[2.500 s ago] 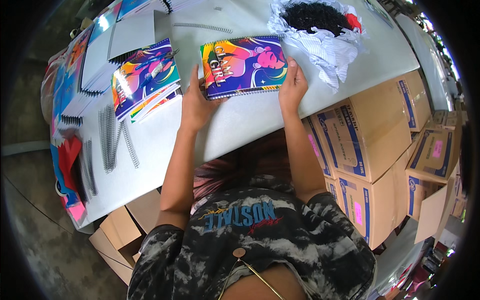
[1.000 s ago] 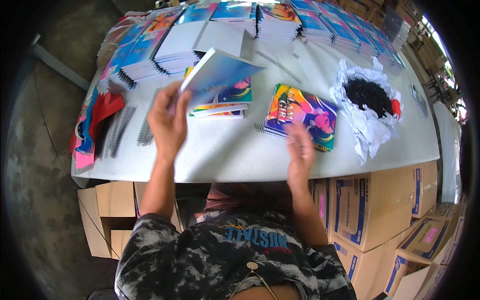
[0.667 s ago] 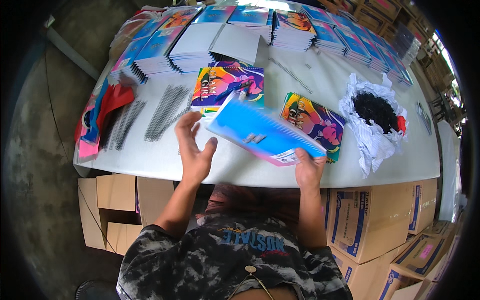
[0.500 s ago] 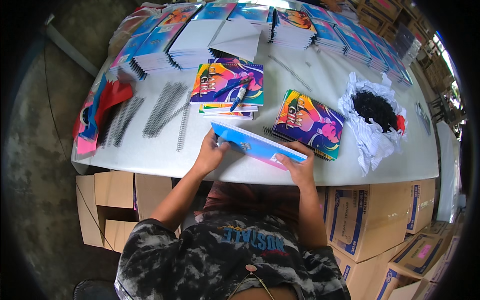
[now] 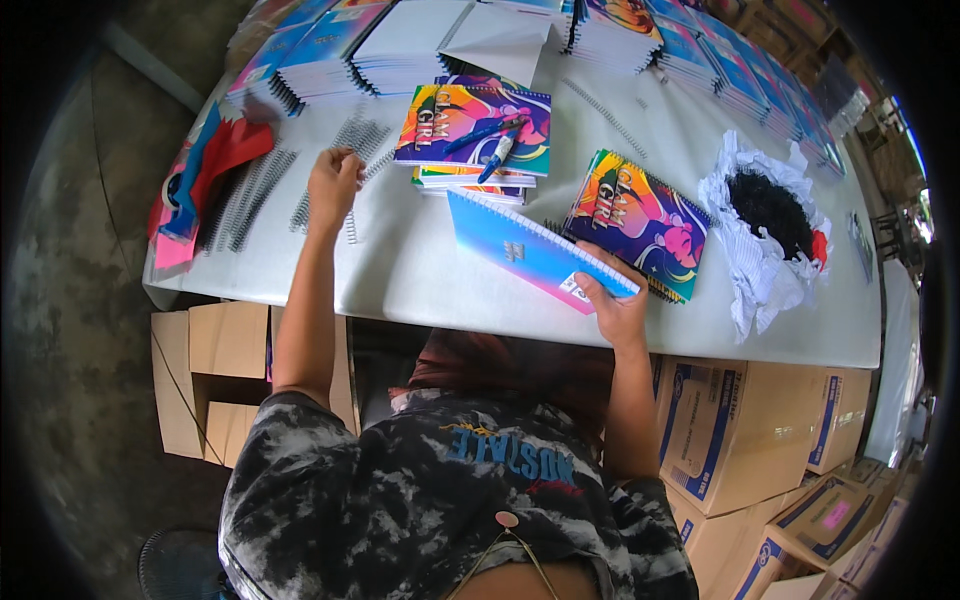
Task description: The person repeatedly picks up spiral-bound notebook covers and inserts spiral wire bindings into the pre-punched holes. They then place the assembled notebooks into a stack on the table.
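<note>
- At four o'clock on the blue notebook (image 5: 515, 243), the right hand (image 5: 622, 305) pinches its end, thumb on top.
- The notebook is held tilted over the near tabletop (image 5: 420, 285). It looks light and bendable, its glossy cover probably slippery; grip the short end firmly, clear of the holed edge, so pages don't slide.
- Between nine and ten o'clock from it, the left hand (image 5: 333, 185) has curled fingers; I cannot tell whether they pinch anything.
- Just beyond, at ten o'clock, wire coils (image 5: 360, 133) look springy and easily bent; lift them gently.
</note>
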Tool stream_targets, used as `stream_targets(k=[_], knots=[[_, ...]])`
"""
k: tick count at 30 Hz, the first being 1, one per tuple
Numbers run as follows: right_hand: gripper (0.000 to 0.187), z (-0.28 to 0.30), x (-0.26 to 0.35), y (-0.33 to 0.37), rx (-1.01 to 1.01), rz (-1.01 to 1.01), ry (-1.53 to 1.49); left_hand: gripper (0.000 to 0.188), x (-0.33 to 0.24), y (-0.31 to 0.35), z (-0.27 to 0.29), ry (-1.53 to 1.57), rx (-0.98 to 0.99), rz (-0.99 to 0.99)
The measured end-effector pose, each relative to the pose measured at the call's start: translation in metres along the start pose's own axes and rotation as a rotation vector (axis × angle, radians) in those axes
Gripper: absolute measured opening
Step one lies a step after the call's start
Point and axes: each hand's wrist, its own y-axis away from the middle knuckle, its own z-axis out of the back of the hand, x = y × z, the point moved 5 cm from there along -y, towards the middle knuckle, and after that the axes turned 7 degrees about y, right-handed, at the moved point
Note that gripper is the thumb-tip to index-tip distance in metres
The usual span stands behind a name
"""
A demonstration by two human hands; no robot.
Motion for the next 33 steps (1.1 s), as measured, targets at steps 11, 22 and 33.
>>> stream_targets(k=[11,22,33], knots=[[0.028,0.005,-0.005,-0.007,-0.029,-0.05,-0.018,0.036,-0.088,0.086,-0.062,0.039,0.71,-0.182],[0.027,0.004,0.0,-0.009,0.073,0.016,0.017,0.044,-0.089,0.08,-0.065,0.154,0.773,0.311],[0.025,0.002,0.005,-0.009,0.114,0.157,0.004,0.033,-0.093,0.072,-0.063,0.299,0.91,0.777]])
